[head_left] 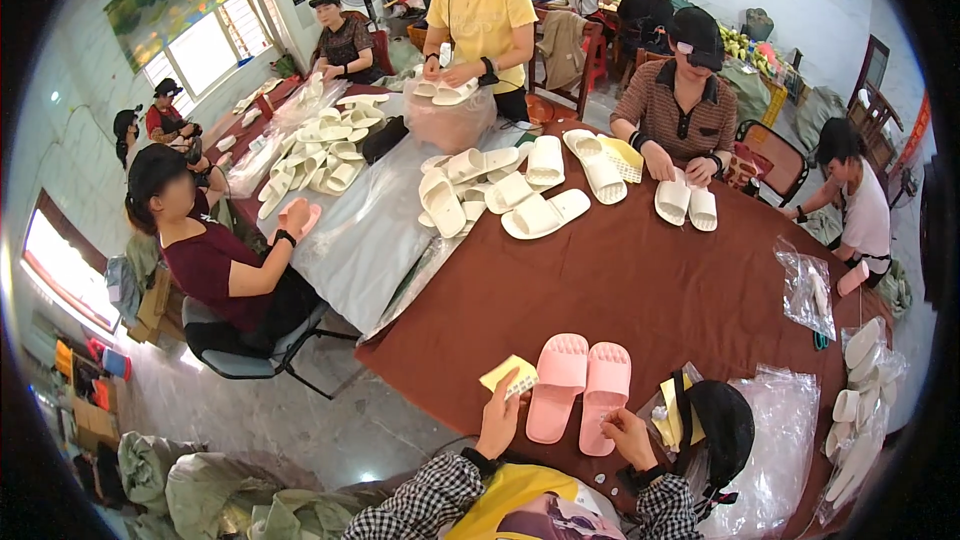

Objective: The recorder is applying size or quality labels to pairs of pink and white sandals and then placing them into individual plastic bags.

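The left hand grips a yellow sheet beside two pink slippers on the brown table! The right hand curls at one slipper's heel; whether it's pinching anything, I can't tell.

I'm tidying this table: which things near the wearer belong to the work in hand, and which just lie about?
In use:
yellow sheet, held in the left hand
pink slippers, right hand at one heel

Apparently just lying about:
black cap, near the right hand
clear plastic, right of the cap
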A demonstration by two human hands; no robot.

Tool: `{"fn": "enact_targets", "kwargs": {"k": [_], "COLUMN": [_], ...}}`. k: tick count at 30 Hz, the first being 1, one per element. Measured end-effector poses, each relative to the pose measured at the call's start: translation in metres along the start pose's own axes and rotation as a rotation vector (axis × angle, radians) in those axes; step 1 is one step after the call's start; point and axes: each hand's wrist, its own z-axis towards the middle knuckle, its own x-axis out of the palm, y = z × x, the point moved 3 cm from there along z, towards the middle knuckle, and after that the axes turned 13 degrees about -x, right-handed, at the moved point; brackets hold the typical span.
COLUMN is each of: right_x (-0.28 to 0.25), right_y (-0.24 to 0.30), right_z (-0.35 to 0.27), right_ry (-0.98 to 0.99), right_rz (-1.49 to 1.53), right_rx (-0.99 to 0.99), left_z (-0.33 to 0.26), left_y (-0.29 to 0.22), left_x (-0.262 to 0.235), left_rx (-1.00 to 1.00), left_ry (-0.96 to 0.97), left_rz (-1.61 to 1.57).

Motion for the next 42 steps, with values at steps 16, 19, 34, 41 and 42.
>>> {"fn": "enact_targets", "kwargs": {"k": [16, 19, 34, 41, 42], "right_x": [0.012, 0.01, 0.009, 0.015, 0.016], "right_y": [-0.019, -0.014, -0.023, -0.027, -0.026], "right_z": [0.002, 0.007, 0.012, 0.001, 0.0], "right_ry": [-0.005, 0.033, -0.092, -0.047, -0.063], "right_rz": [-0.23, -0.183, -0.293, -0.284, -0.231], "right_rx": [-0.159, -0.088, -0.145, -0.072, -0.056], "left_z": [0.033, 0.042, 0.018, 0.014, 0.015], "left_y": [0.029, 0.038, 0.029, 0.055, 0.057], "left_x": [0.012, 0.001, 0.072, 0.077, 0.077], "left_rx": [0.084, -0.022, 0.386, 0.285, 0.307], "left_ry": [0.003, 0.003, 0.085, 0.181, 0.18], "left_rz": [0.258, -0.105, 0.846, 0.927, 0.946]}}
